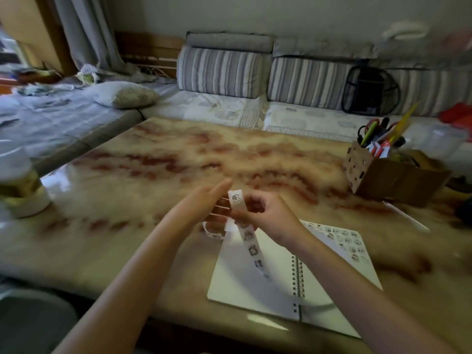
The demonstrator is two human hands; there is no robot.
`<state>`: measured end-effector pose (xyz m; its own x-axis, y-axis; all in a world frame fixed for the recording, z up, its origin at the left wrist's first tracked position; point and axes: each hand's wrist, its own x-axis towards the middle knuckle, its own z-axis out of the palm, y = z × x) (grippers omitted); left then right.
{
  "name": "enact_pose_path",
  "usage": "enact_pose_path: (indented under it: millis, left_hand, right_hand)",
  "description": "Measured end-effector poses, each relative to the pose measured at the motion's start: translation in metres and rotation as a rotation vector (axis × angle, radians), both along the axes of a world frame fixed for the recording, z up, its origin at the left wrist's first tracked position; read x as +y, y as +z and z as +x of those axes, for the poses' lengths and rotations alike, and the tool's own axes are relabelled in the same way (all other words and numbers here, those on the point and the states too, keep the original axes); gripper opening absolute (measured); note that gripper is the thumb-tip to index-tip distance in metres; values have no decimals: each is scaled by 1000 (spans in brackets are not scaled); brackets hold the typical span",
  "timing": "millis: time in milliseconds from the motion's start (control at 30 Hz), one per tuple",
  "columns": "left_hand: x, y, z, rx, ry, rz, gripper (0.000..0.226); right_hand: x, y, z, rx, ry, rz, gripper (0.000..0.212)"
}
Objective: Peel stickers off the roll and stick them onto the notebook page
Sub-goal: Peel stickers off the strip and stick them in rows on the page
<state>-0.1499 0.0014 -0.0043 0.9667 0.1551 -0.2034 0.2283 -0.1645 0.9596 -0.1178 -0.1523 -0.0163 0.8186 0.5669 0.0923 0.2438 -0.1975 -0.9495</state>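
A white sticker strip (251,247) with small dark cartoon pictures hangs over the open spiral notebook (258,277). My right hand (265,215) pinches the strip near its top end, which sticks up above my fingers. My left hand (204,203) is beside it with fingers stretched out, touching the strip's other part, which loops down to the left. The notebook's right page (344,246) carries several stickers near its far edge. The left page is blank. The picture is blurred.
The notebook lies on a glossy marbled table (158,164). A cardboard box (388,175) with pens and scissors stands at the right. A white jar (18,185) sits at the left edge. Striped cushions (222,70) line the wall behind.
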Motion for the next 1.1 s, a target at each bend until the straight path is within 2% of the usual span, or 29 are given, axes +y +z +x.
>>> enact_pose_path:
  millis: [133, 200, 267, 367, 500, 667, 833, 967, 1033, 1100]
  left_hand:
    - [-5, -6, -4, -145, 99, -67, 15]
    - [-8, -8, -7, -195, 130, -129, 16]
    - [-13, -11, -11, -209, 129, -178, 20]
    - [-25, -19, -14, -205, 66, -175, 20]
    - [-40, -38, -17, -188, -31, -67, 21]
    - [-57, -59, -31, -199, -120, 1, 16]
    - [-55, -56, -30, -139, -251, 15, 23]
    - [-47, -49, -20, -214, -113, -105, 51]
    - [-51, -47, -17, -260, -87, -156, 46]
    - [-58, -45, -16, -304, -59, -196, 30]
  right_hand:
    - [-2, -9, -18, 58, 41, -20, 11]
    - [-6, -14, -20, 58, 23, -35, 7]
    - [-12, -17, -18, 64, -49, -32, 14]
    - [-23, -17, -11, 169, -204, 85, 33]
    - [-36, -18, -6, 252, -252, 214, 45]
    - [-50, -24, -9, 430, -278, 420, 37]
    - [-52, -25, -16, 358, -342, 447, 12]
    - [-55, -27, -20, 196, -377, 305, 14]
    - [-55, -28, -22, 180, -360, 267, 16]
    - [-56, -30, -23, 171, -347, 244, 18]
